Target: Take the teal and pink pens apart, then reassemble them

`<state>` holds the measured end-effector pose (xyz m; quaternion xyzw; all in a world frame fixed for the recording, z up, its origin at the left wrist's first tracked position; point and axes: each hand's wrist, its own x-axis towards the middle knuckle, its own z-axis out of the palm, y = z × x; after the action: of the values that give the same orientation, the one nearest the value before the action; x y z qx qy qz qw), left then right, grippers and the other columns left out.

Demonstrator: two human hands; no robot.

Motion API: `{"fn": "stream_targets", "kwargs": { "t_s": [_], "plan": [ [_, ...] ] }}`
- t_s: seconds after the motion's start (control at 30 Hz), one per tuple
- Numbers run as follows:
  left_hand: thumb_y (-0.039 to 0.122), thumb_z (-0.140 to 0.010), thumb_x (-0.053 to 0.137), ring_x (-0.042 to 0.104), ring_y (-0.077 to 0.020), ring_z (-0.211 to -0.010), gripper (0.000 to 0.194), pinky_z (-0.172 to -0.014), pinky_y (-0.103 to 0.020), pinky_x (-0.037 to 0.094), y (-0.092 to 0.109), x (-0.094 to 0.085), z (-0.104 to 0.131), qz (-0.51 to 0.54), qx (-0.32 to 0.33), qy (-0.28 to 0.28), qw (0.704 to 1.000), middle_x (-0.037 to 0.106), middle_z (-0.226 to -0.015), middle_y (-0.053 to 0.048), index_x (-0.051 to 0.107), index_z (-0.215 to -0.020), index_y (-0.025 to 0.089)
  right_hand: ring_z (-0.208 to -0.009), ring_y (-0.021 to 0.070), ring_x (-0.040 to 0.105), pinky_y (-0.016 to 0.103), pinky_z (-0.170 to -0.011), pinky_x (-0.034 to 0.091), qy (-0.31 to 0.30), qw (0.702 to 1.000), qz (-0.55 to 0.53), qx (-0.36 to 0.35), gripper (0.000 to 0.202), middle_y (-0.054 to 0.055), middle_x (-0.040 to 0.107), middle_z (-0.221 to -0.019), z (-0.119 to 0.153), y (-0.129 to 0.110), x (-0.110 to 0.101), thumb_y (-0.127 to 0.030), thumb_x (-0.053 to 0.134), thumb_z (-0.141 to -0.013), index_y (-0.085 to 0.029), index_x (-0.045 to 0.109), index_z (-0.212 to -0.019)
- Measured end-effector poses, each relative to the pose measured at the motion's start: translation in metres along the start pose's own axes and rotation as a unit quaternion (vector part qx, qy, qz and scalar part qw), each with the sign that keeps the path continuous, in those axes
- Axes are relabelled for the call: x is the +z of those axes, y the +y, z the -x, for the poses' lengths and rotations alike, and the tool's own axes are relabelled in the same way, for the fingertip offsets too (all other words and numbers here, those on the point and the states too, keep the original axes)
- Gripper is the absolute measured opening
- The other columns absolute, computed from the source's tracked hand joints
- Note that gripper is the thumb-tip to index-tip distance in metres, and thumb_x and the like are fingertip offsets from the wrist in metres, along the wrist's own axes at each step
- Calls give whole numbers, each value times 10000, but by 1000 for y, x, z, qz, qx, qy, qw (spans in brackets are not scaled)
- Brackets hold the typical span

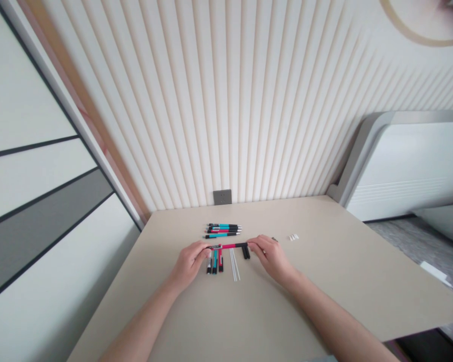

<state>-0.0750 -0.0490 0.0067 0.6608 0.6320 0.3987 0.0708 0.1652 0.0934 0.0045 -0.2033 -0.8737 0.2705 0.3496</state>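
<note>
A pink and black pen (230,246) lies level between my two hands, above the table. My left hand (192,261) pinches its clip end. At the black grip end, the fingers of my right hand (270,255) are closed around the tip, which they hide. Below the pen lie pen barrels with clips, among them a teal barrel (215,263) and a pink barrel (221,261). Thin white refills (234,266) lie to their right. Black grip pieces (246,252) rest close to my right fingers.
A row of pens (222,230) in teal, pink and black lies toward the back of the table (196,322). Small white pieces (293,237) sit to the right. Small dark parts (275,239) show behind my right hand. A wall socket (222,197) is at the back.
</note>
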Motion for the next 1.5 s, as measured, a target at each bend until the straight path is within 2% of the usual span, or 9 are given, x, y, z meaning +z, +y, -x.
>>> {"fn": "stream_targets", "kwargs": {
  "t_s": [0.2,0.37,0.47,0.73,0.87,1.0,1.2,1.33,1.5],
  "plan": [
    [352,-979,412,603,-151,-705,286,-704,-244,457,3,-1,0,-21,-4,8,1000,629,-739,-13,628,-895,185,-802,175,606,294,-739,492,0,999,-36,21,260,58,663,-918,1,-1,1,-367,489,-953,-219,620,-1122],
    [353,-977,413,608,-158,-726,277,-699,-244,454,1,0,0,-24,-2,3,1000,643,-766,-22,627,-911,189,-795,173,618,288,-723,482,-13,998,-48,44,247,39,687,-857,0,0,2,-318,452,-974,-227,682,-964],
    [360,-976,412,602,-159,-710,283,-683,-243,448,1,2,0,-21,-11,-1,1000,626,-734,-16,618,-890,186,-781,170,612,285,-706,490,23,997,-65,32,168,44,684,-905,-1,1,1,-303,533,-938,-229,680,-970],
    [359,-984,370,579,-140,-652,333,-659,-233,440,5,5,0,-4,-46,-1,999,596,-693,2,553,-767,185,-909,184,629,315,-829,500,78,992,-92,-25,145,62,679,-956,-4,0,-3,-266,533,-938,-224,672,-948],
    [363,-984,370,569,-143,-654,321,-650,-237,433,3,3,-1,-14,-50,13,999,576,-687,7,558,-792,186,-908,186,618,311,-813,492,105,993,-57,-5,182,68,669,-975,-8,8,-18,-286,497,-950,-217,660,-996],
    [358,-985,378,574,-146,-674,298,-655,-240,431,2,3,-1,-26,-42,18,999,571,-701,7,586,-860,186,-837,184,613,300,-741,484,146,986,11,78,248,72,669,-981,-15,33,-44,-349,471,-948,-207,664,-1011],
    [350,-980,400,603,-162,-735,278,-708,-256,452,1,4,-2,-32,-27,12,999,623,-762,-15,606,-882,191,-792,185,620,314,-764,459,54,979,114,160,250,63,684,-943,-15,73,-64,-321,482,-894,-201,688,-965],
    [353,-979,402,610,-169,-756,274,-723,-264,462,1,4,-2,-34,-21,12,999,641,-793,-25,610,-891,197,-767,168,617,279,-713,432,-48,974,133,179,190,37,687,-873,-12,70,-56,-271,536,-845,-206,672,-961],
    [346,-981,404,613,-168,-765,268,-743,-268,464,2,5,-2,-38,-24,7,999,644,-794,-25,606,-887,197,-740,150,598,245,-649,377,-142,962,147,180,60,14,683,-804,-8,57,-49,-232,596,-806,-208,651,-805]
  ]
}}
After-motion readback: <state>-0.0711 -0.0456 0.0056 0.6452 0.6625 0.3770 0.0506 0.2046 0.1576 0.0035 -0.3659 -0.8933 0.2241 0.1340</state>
